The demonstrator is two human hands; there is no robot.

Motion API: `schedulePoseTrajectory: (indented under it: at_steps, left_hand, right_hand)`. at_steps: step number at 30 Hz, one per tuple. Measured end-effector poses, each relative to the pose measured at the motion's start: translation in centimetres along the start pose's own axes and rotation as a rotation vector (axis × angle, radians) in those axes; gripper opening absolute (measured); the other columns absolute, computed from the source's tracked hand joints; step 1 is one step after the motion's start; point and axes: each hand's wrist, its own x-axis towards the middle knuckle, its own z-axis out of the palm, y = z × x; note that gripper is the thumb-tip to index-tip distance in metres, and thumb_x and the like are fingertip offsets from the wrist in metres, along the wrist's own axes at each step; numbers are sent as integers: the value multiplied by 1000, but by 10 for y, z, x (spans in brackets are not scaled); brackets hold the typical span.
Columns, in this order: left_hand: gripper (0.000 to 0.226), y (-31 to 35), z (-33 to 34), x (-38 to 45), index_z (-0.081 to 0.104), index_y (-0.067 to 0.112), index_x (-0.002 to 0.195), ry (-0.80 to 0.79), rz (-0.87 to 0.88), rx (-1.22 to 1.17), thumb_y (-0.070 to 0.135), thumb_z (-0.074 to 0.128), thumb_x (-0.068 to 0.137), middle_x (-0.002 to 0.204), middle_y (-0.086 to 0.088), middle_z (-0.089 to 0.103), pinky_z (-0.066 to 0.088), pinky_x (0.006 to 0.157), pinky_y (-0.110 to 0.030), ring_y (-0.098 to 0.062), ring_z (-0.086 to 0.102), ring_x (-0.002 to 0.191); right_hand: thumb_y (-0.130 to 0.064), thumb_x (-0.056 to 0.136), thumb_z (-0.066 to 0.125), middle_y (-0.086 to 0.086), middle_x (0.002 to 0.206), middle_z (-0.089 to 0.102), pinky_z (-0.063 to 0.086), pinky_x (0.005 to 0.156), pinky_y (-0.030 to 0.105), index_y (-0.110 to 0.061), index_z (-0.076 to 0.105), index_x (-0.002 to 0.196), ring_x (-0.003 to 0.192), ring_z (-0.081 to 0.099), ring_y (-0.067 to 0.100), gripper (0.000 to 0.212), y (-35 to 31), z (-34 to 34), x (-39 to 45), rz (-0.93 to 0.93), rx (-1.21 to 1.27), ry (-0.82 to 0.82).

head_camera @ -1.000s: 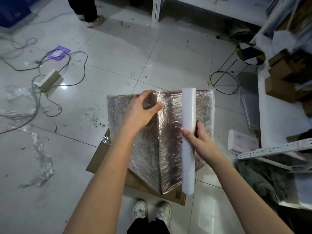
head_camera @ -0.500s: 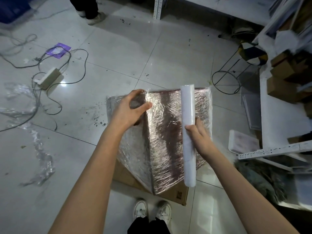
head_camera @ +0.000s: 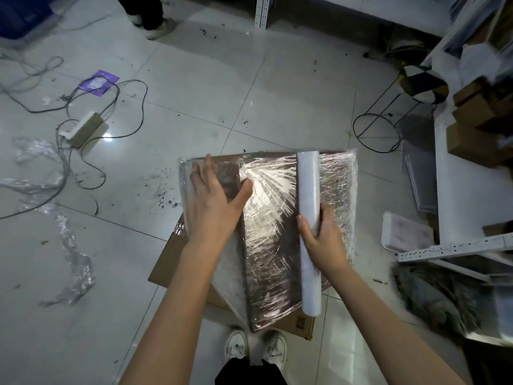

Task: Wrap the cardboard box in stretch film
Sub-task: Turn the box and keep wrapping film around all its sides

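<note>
- Left hand (head_camera: 213, 201) has flattened, fingers now straight, pressing film at the box (head_camera: 277, 259) centre-frame.
- Right hand (head_camera: 322, 240) grips the roll (head_camera: 308, 195), centre-right.

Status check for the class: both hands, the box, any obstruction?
Left hand flat on the film-covered cardboard box. Right hand grips the white stretch-film roll. Box on flattened brown cardboard. No obstruction visible.

Pale glossy floor tiles (head_camera: 211, 87) carry loose cables (head_camera: 130, 112), beside white metal shelving (head_camera: 455, 190) on the right.
</note>
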Motion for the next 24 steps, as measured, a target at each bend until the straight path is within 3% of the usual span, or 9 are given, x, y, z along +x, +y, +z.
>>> schedulePoseTrajectory:
  at_steps: [3, 4, 6, 8, 11, 13, 17, 19, 24]
  left_hand:
    - [64, 11, 16, -22, 24, 1, 142, 337, 306, 218, 43, 38, 96, 148, -26, 25, 22, 113, -53, -37, 23, 138]
    - [60, 17, 25, -29, 24, -1, 142, 385, 450, 270, 33, 39, 95, 148, -25, 24, 14, 116, -50, -36, 20, 139]
    - [66, 25, 47, -41, 15, -3, 146, 309, 590, 413, 33, 37, 95, 154, -23, 17, 5, 117, -47, -35, 13, 143]
    - [72, 25, 64, -43, 5, -6, 147, 239, 532, 599, 40, 31, 98, 156, -23, 5, 1, 118, -48, -34, 4, 145]
    - [73, 15, 73, -36, -6, -8, 146, 267, 469, 759, 44, 16, 99, 154, -25, -9, -4, 117, -50, -36, -5, 144]
    - [73, 13, 73, -29, -8, -8, 146, 290, 492, 763, 44, 11, 98, 153, -26, -12, -6, 116, -51, -36, -8, 144]
    - [74, 10, 69, -23, -6, -9, 146, 289, 516, 791, 46, 6, 98, 154, -27, -10, -6, 116, -51, -37, -5, 144]
    - [75, 8, 67, -21, -5, -9, 146, 289, 517, 795, 47, 4, 97, 153, -27, -9, -5, 116, -52, -37, -4, 144]
    - [77, 6, 69, -21, -11, -9, 145, 317, 524, 741, 50, 6, 97, 154, -27, -10, -3, 117, -51, -37, -5, 145]
  right_hand:
    - [-38, 90, 55, -19, 80, 43, 36, 48, 18, -6, 42, 118, 63, 49, -1, 45, -4, 3, 0, 2, 13, 32]
    - [-38, 90, 55, -18, 79, 44, 36, 48, 19, -6, 43, 117, 62, 49, 0, 44, -5, 3, 0, 1, 19, 38]
    - [-39, 90, 54, -15, 77, 47, 40, 51, 28, -9, 45, 111, 61, 52, 7, 38, -7, 5, -1, 11, 45, 37]
    - [-43, 90, 53, -9, 74, 50, 44, 53, 33, -16, 43, 100, 62, 55, 15, 31, -7, 8, -3, 28, 83, 31]
    - [-54, 83, 51, -8, 77, 53, 45, 56, 28, -19, 44, 97, 67, 55, 6, 38, -6, 10, -5, 65, 160, 42]
    - [-53, 82, 57, -6, 82, 56, 48, 59, 22, -19, 50, 97, 72, 57, 5, 38, -6, 10, -4, 106, 257, 35]
    - [-51, 81, 65, 1, 85, 61, 53, 63, 28, -26, 55, 94, 75, 61, 9, 29, -7, 9, -6, 107, 315, -2]
    - [-52, 79, 66, -3, 84, 61, 54, 61, 25, -34, 49, 90, 73, 62, 5, 26, -11, 9, -6, 91, 317, -24]
    - [-49, 77, 70, 3, 77, 63, 54, 49, 27, -28, 45, 91, 53, 65, 11, 35, -17, 4, -7, 174, 471, -38]
